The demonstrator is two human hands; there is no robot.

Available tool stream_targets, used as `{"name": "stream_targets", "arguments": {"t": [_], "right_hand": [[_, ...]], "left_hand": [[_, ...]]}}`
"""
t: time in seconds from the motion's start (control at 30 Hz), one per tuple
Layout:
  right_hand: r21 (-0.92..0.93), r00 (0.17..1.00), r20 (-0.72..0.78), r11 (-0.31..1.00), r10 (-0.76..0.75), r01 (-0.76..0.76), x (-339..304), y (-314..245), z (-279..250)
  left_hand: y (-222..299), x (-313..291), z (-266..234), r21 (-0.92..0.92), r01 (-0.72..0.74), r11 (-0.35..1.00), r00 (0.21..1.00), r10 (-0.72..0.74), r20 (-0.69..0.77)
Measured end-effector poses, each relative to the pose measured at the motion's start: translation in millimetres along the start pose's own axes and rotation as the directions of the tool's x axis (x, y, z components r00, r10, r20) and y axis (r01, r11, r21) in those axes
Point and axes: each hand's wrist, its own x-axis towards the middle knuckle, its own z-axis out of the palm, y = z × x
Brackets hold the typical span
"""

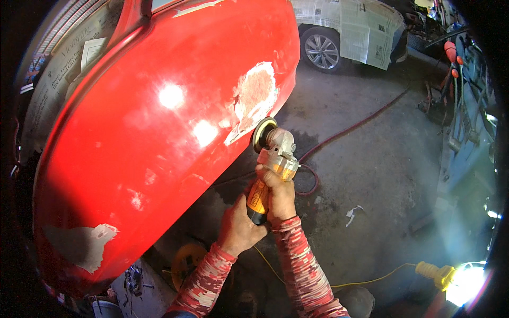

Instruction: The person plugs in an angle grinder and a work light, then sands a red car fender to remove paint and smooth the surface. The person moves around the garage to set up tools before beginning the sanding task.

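The panel (154,143) is red; beside it, a yellow, silver and black grinder (275,158); below right, red-and-white pixel-camouflage sleeves (295,254); right, a dark-red hose (366,121).

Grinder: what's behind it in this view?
Beyond the grinder: grey floor, and a red hose that loops out on its right. The grinder, right hand and left hand cover what lies directly behind them; whether the hose attaches there can't be seen.

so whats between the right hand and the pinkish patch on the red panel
In the head view: the gear head and round disc of the angle grinder.
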Motion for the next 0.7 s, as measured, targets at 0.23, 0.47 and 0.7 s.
{"name": "stream_targets", "arguments": {"t": [0.23,0.47,0.7], "right_hand": [[-0.005,0.998,0.056,1.000,-0.010,0.010,4,4,-5],[-0.025,0.995,0.095,1.000,-0.007,0.009,7,5,-6],[-0.001,0.997,0.074,0.999,0.037,-0.037,4,-2,0]], "left_hand": [[-5,-1,6,0.021,0.054,0.998,0.998,-0.054,0.031],[-2,0,10,0.021,0.011,1.000,0.997,-0.010,-0.071],[5,0,4,0.100,0.038,0.994,0.999,-0.036,-0.021]]}}
